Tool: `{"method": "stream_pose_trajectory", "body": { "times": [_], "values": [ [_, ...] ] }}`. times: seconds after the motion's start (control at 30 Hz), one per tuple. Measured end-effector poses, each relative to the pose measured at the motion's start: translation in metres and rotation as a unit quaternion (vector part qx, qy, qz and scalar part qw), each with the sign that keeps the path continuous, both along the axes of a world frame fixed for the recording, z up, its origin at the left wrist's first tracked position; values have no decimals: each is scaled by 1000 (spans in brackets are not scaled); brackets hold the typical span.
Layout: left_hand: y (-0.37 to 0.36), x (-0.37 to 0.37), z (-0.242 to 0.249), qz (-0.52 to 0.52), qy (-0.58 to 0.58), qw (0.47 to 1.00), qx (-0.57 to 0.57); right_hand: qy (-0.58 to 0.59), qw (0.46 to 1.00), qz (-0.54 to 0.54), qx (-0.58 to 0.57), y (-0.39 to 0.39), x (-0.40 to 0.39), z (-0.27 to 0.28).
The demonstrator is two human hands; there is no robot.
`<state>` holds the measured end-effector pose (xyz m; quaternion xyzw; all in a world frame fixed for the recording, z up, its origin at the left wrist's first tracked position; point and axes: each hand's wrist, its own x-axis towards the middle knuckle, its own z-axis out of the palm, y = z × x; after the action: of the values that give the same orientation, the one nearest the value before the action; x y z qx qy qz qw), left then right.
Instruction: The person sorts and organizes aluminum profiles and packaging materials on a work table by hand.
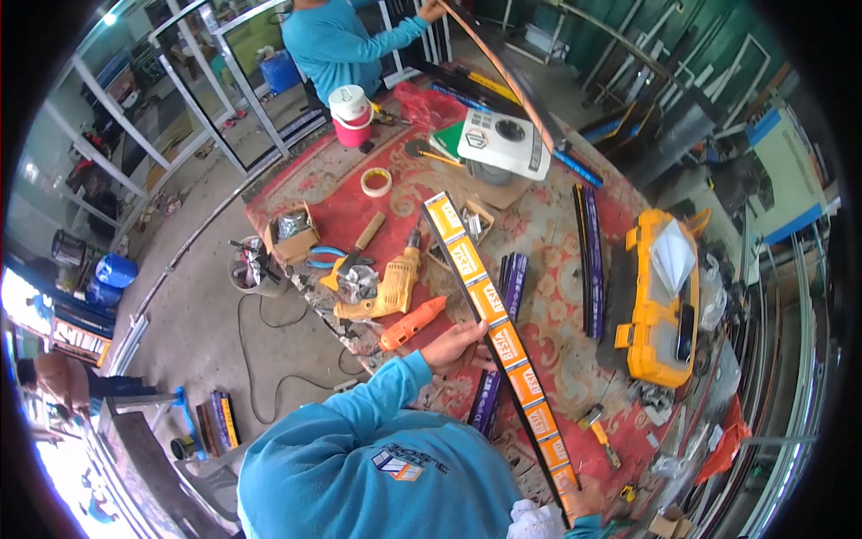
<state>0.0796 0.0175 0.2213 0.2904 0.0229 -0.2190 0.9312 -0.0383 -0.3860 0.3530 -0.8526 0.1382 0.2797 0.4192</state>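
Observation:
A long dark bar with an orange and white "BESTA" label strip [509, 345] slants across the view above the red patterned carpet [341, 202]. My left hand [455, 347] grips its edge near the middle, thumb on top. Near the bar's lower end is my right hand [588, 497], closed round it and partly hidden. An orange tool [413, 323] and a yellow drill [391, 286] lie left of my left hand. Under the bar are purple-wrapped profiles [514, 280].
Across the carpeted table a co-worker [337, 45] holds a long strip [503, 70]. A yellow case [660, 301] stands at the right; a pink jug [351, 117] at the far edge. Another person [63, 382] is at far left.

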Motion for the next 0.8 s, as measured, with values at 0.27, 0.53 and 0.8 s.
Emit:
{"method": "stream_pose_trajectory", "body": {
  "times": [0.27, 0.53, 0.8],
  "values": [
    [10, 5, 13, 57, -6, 997, 44, 28, 999, 19, 36, -23, 6, -25],
    [15, 5, 25, 92, 2, 996, -3, -63, 993, 97, -15, -11, 26, 0],
    [17, 1, 49, 184, -61, 958, -213, -392, 860, 170, -280, 14, 45, -4]
  ]
}}
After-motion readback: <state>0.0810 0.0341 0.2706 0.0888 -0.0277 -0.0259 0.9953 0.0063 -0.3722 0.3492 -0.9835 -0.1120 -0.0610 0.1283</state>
